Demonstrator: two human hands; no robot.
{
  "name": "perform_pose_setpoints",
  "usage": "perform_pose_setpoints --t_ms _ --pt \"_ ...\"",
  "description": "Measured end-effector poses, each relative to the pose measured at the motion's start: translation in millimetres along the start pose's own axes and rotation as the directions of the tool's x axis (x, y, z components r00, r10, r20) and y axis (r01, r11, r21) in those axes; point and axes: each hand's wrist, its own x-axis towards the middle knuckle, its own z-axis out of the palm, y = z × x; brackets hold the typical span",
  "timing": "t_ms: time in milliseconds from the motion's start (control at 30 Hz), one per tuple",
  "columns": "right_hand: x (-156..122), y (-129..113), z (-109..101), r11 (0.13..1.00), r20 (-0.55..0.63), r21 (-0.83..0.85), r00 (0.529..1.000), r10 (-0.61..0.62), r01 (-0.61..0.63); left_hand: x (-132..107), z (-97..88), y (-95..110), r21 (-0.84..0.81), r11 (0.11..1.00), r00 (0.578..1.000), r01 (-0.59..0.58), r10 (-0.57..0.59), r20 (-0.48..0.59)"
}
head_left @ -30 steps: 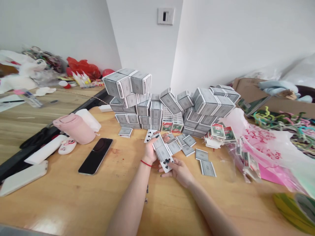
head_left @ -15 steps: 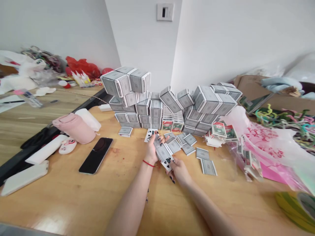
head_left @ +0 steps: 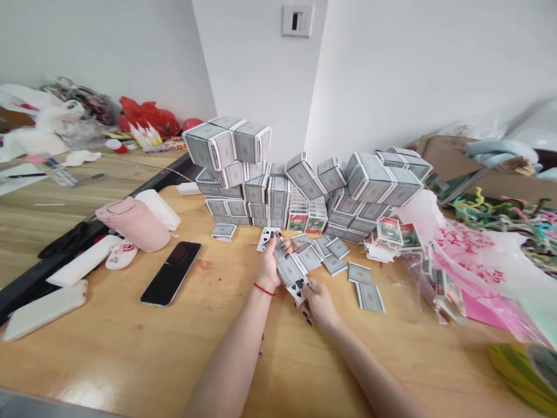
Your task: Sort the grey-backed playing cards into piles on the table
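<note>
My left hand (head_left: pixel 270 264) grips a spread of grey-backed playing cards (head_left: pixel 289 269) over the wooden table (head_left: pixel 130 342). A red string circles that wrist. My right hand (head_left: pixel 319 301) pinches the near end of the spread, where a spade card (head_left: pixel 298 289) faces up. Both hands have dark nails. Loose grey-backed cards (head_left: pixel 335 264) lie just beyond the hands, and one white face-up card (head_left: pixel 264 237) lies past my left fingers.
A heap of grey card boxes (head_left: pixel 304 186) lines the wall. A black phone (head_left: pixel 171 280), a pink pouch (head_left: pixel 134 223) and white cases (head_left: pixel 43 302) lie left. Pink plastic bags (head_left: pixel 470 255) and green-red card packs (head_left: pixel 394 232) lie right, with a cardboard box (head_left: pixel 452 168) behind.
My right hand has turned and slid closer under the cards' near end, its fingers curling down. The left hand has shifted slightly with the spread.
</note>
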Motion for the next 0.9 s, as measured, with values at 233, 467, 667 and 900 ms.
perform_pose_setpoints --t_ms 233,467,667,900 --pt "-3.3 -4.5 0.6 0.998 0.021 -0.052 0.999 -0.036 0.037 3.2 -4.4 5.9 0.011 0.999 0.998 -0.038 0.038 -0.048" --pt "-3.9 -2.9 -0.3 1.000 0.039 -0.007 0.999 -0.013 0.013 3.5 -3.6 8.7 -0.041 0.996 0.996 -0.083 0.083 -0.017" --pt "-2.2 -2.3 -1.4 1.000 0.021 -0.005 1.000 -0.010 0.010 0.9 -1.7 2.0 -0.024 0.999 0.998 -0.029 0.027 -0.056" --pt "-2.7 -3.5 0.2 1.000 -0.004 -0.005 1.000 -0.002 0.002 -0.4 -1.9 1.0 0.040 0.999 0.996 -0.026 0.029 -0.081"
